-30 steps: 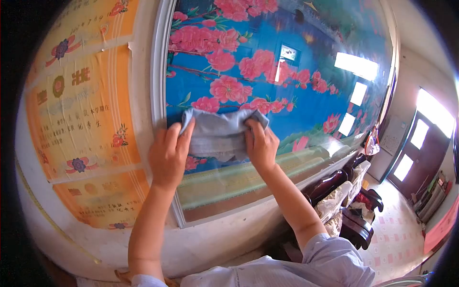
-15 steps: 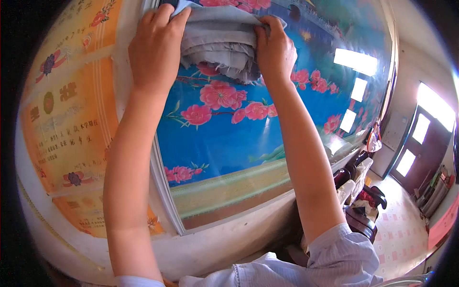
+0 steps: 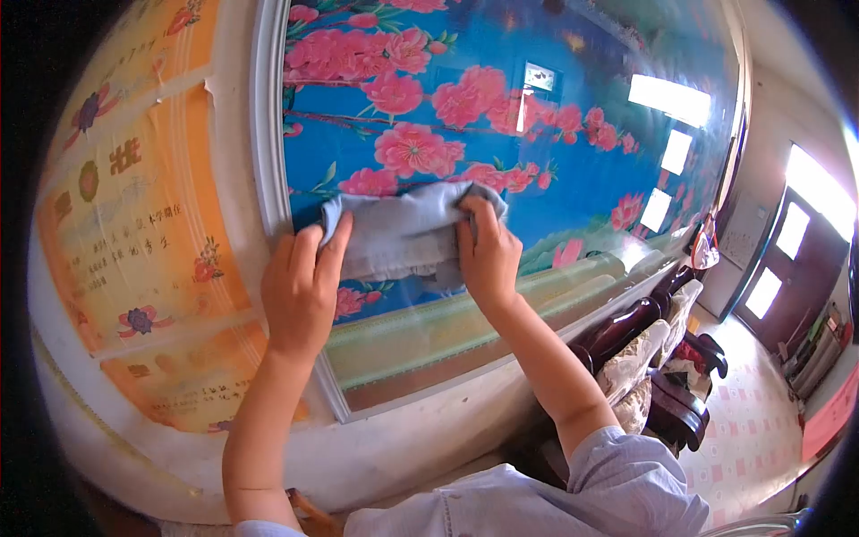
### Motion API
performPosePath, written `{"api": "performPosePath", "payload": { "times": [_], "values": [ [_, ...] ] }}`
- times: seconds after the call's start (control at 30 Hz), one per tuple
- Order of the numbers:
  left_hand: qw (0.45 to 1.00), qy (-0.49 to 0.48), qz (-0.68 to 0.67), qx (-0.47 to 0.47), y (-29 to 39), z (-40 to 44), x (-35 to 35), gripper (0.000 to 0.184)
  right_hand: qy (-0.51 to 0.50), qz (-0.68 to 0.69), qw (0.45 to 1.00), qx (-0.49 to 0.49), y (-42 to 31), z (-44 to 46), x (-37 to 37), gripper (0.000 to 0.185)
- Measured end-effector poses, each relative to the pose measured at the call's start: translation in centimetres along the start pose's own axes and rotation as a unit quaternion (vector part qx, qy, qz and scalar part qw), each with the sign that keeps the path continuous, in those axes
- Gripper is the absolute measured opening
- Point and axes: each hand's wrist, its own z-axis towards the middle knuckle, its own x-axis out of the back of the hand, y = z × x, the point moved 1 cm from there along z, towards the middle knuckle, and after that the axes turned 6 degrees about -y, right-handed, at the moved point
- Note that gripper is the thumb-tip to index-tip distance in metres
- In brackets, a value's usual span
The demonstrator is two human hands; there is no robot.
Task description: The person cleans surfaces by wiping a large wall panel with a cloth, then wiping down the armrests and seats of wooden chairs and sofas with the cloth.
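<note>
A grey-blue cloth [image 3: 398, 234] is spread between my two hands against the glass of a large framed picture [image 3: 412, 362] with pink blossoms on blue. My left hand [image 3: 302, 286] grips the cloth's left end, close to the picture's pale left frame. At the cloth's right end, my right hand [image 3: 489, 251] has its fingers closed on the fabric. The cloth lies over the lower left part of the picture, just above the green and brown band.
Orange printed certificates [image 3: 134, 233] cover the wall at the left. Dark wooden seats with patterned covers [image 3: 626, 367] stand below the picture at the right. Farther back are a door [image 3: 778, 268] and a pink-patterned floor [image 3: 743, 430].
Half a second ago both hands held the cloth high on the picture; now they have come down with it to the lower part. Both still grip it.
</note>
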Motion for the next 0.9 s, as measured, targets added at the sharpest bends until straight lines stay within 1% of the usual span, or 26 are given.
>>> {"api": "performPosePath", "payload": {
  "times": [0.13,0.2,0.23,0.3,0.33,0.37,0.4,0.43,0.47,0.5,0.53,0.57,0.63,0.67,0.73,0.77,0.83,0.9],
  "values": [
    [0.999,-0.016,-0.035,0.015,0.6,-2.6,0.3,0.04,-0.035,0.01,0.999,-0.003,0.0,-2.8,-0.2,0.021],
    [0.999,-0.018,-0.038,0.024,0.9,-3.6,0.3,0.038,-0.063,-0.001,0.998,0.022,0.0,-3.2,0.1,0.021],
    [0.998,-0.024,-0.045,0.029,0.9,-3.9,0.2,0.037,-0.064,-0.002,0.998,0.02,-0.1,-3.0,0.2,0.021],
    [0.998,-0.02,-0.05,0.039,1.0,-3.2,0.5,0.035,-0.075,-0.049,0.995,0.048,-0.1,-1.8,0.9,0.022],
    [0.999,-0.02,-0.023,0.031,0.3,-1.8,1.0,0.036,-0.056,-0.046,0.997,0.035,-0.5,-0.4,1.0,0.022],
    [0.999,0.001,0.019,0.028,-0.4,0.0,1.4,0.037,-0.033,-0.051,0.998,0.019,-1.1,1.4,0.9,0.023],
    [0.998,0.035,0.029,0.034,-1.0,1.8,1.3,0.037,-0.015,-0.022,1.0,0.015,-1.2,3.3,0.9,0.023],
    [0.997,0.048,-0.015,0.064,-1.8,3.4,0.7,0.038,0.012,-0.013,1.0,0.024,-1.4,5.2,0.8,0.022],
    [0.997,0.041,-0.01,0.062,-2.7,4.9,0.9,0.041,0.047,0.012,0.997,0.055,-1.2,6.9,0.8,0.02],
    [0.997,0.065,-0.003,0.039,-3.4,6.7,0.6,0.041,0.077,-0.028,0.995,0.057,-1.7,8.6,1.0,0.007],
    [0.996,0.065,-0.026,0.055,-4.0,8.1,-0.7,0.043,0.108,-0.015,0.992,0.067,-1.7,9.7,1.1,0.002],
    [0.997,0.071,0.006,0.043,-4.4,9.2,-1.4,0.044,0.099,-0.027,0.994,0.041,-1.5,10.5,0.8,0.004],
    [0.995,0.08,0.041,0.038,-4.7,9.9,-2.4,0.05,0.128,0.027,0.99,0.047,-2.0,10.1,1.1,0.01],
    [0.994,0.097,0.04,0.028,-3.6,9.8,-2.1,0.053,0.136,0.028,0.988,0.072,-1.6,9.4,1.1,0.014],
    [0.996,0.074,0.036,0.042,-3.0,8.0,-2.9,0.056,0.108,0.014,0.993,0.052,-1.3,7.9,0.9,0.016],
    [0.996,0.074,0.024,0.038,-2.9,6.8,-3.4,0.056,0.108,0.003,0.993,0.046,-1.1,6.9,0.7,0.016],
    [0.996,0.043,0.041,0.071,-2.6,4.4,-4.3,0.05,0.058,0.024,0.998,0.016,-0.7,4.8,0.1,0.017],
    [0.997,0.024,0.03,0.062,-1.5,1.9,-4.1,0.05,0.057,0.03,0.998,0.016,-0.3,2.6,-0.1,0.017]
  ]
}}
